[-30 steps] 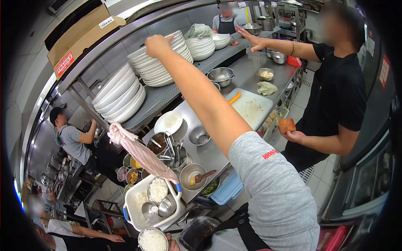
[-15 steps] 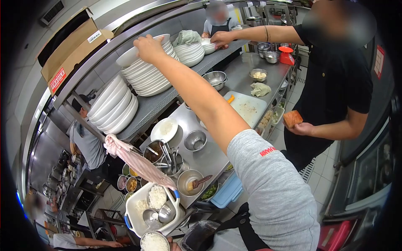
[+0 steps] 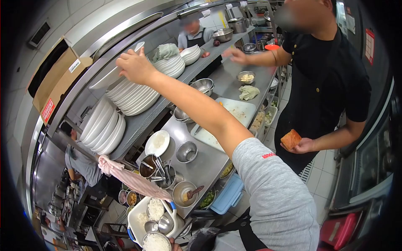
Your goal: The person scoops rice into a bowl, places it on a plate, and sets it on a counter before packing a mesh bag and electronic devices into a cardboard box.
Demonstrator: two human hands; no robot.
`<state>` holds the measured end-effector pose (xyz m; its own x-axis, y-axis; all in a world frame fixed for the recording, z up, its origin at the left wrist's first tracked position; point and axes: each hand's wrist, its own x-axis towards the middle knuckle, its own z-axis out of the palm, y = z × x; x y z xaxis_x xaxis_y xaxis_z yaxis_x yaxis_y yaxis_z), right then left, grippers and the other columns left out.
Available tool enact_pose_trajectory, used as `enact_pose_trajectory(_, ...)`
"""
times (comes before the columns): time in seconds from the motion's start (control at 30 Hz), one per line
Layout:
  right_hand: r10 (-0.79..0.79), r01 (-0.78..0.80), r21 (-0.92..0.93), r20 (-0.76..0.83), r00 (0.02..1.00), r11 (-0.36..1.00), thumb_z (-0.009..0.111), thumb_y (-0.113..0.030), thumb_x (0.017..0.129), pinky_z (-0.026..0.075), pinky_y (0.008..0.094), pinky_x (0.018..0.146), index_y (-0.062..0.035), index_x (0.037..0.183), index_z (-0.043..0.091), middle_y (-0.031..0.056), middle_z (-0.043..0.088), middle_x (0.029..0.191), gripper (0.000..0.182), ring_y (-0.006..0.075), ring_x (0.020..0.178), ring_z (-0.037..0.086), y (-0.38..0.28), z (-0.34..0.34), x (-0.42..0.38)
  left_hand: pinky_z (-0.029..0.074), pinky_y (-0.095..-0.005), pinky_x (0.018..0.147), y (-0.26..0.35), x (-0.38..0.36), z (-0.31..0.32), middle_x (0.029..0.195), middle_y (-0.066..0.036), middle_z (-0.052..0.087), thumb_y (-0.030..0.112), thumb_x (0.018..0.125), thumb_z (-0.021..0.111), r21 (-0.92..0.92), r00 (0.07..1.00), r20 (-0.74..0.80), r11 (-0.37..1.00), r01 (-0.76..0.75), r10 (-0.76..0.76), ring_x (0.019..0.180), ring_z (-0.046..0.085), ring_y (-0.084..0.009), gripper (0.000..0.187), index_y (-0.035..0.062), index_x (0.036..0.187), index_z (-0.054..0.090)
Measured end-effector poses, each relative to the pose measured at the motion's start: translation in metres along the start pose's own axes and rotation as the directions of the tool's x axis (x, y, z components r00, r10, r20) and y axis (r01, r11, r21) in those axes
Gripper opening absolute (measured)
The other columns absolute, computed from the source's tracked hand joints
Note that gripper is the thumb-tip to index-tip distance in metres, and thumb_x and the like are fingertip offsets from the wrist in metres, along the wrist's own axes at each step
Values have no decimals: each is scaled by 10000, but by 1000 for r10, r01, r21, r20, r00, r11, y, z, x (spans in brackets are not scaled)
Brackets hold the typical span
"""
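Observation:
My right hand [image 3: 137,67] is raised over the shelf, its fingers closed on a white plate [image 3: 107,78]. The plate is tilted above a tall stack of white plates [image 3: 136,100], and my hand covers part of it. Low in the view, a bowl of white rice [image 3: 155,242] sits against the fingertips of my left hand [image 3: 176,247]. Most of that hand is out of the frame. Just beyond the bowl is a white tub with blue handles [image 3: 135,217], with more rice and metal bowls inside.
Deep white bowls [image 3: 104,129] and a cloth-topped plate stack [image 3: 171,69] share the shelf [image 3: 144,121]. A pink cloth [image 3: 130,178] hangs from its end. On the counter are metal bowls [image 3: 186,151] and a cutting board [image 3: 238,113]. A co-worker [image 3: 318,83] at right holds a browned block of food [image 3: 290,139].
My right hand has lifted the plate off the stack and tilted it. The co-worker's outstretched hand has drawn back from the small white bowls. The view has shifted slightly.

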<state>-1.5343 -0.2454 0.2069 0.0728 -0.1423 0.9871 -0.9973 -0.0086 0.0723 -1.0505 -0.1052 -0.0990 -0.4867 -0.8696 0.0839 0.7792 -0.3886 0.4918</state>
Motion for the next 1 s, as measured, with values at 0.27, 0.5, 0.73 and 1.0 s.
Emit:
enact_pose_trajectory(0.27, -106, 111, 40, -107, 989, 993, 699, -252, 726, 384, 626, 871, -121, 919, 537, 32, 537, 897, 284, 260, 949, 512, -20, -48, -23, 433, -311, 567, -10, -3, -1, 1410, -107, 347, 667, 824, 426, -66, 995, 94, 997, 50, -44, 888, 439, -312, 770, 166, 1396, 308)
enact_pose_trajectory(0.5, -88, 133, 346, -142, 986, 929, 720, -65, 685, 414, 394, 778, 6, 925, 538, 166, 548, 879, 309, 349, 864, 522, -49, -113, -53, 365, -270, 419, -10, -11, 4, 1359, -107, 396, 734, 767, 436, -180, 995, -43, 980, 79, -88, 771, 435, -326, 807, 194, 1362, 365)
enact_pose_trajectory(0.73, -69, 97, 268, -114, 991, 958, 736, -100, 713, 466, 357, 760, -28, 947, 575, 110, 583, 881, 293, 254, 858, 573, -78, -177, -87, 407, -268, 484, 3, -24, -17, 1392, -160, 355, 659, 818, 439, -167, 993, 111, 984, 67, -49, 805, 427, -284, 771, 169, 1399, 307)
enact_pose_trajectory(1.0, -83, 120, 359, -115, 990, 926, 719, 68, 678, 431, 245, 750, -1, 928, 588, 67, 565, 851, 291, 155, 850, 540, -108, -243, -117, 403, -262, 473, 29, -33, -32, 1339, -137, 403, 712, 794, 412, -162, 998, 55, 987, -1, 10, 817, 438, -303, 795, 154, 1357, 350)
